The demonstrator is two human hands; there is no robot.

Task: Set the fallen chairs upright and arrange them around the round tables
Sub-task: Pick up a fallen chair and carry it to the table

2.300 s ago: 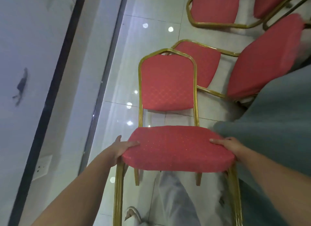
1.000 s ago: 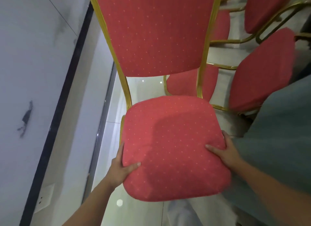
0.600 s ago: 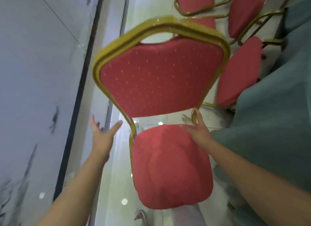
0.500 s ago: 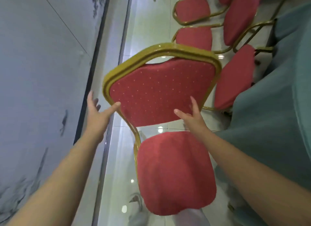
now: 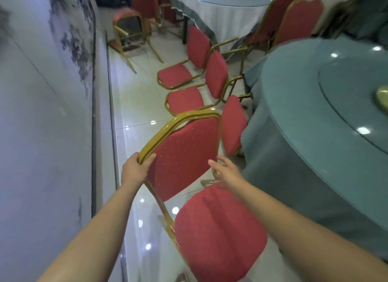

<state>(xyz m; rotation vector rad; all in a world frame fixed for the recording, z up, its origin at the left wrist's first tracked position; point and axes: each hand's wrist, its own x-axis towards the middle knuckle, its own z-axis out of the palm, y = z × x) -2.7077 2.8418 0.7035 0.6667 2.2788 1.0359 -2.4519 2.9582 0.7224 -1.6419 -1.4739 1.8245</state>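
Observation:
A red chair with a gold frame (image 5: 184,153) stands in front of me, its seat near my body and its backrest tilted to the left. My left hand (image 5: 136,168) grips the gold frame at the backrest's left edge. My right hand (image 5: 225,171) reaches to the backrest's right edge with spread fingers; I cannot tell whether it touches the frame. A round table with a teal cloth (image 5: 315,122) stands just to the right. Three more red chairs (image 5: 216,76) lie tipped on the floor beyond, along the table's edge.
A grey-white wall (image 5: 46,113) runs close along the left, leaving a narrow strip of glossy tiled floor (image 5: 134,105). Further back, another fallen chair (image 5: 130,29) lies by the wall. A second round table with a white skirt (image 5: 226,10) and upright chairs (image 5: 298,17) stand behind.
Both hands left the seat and moved up to the backrest. My left hand now grips the frame's left edge. The view has lifted, showing the table and the far chairs.

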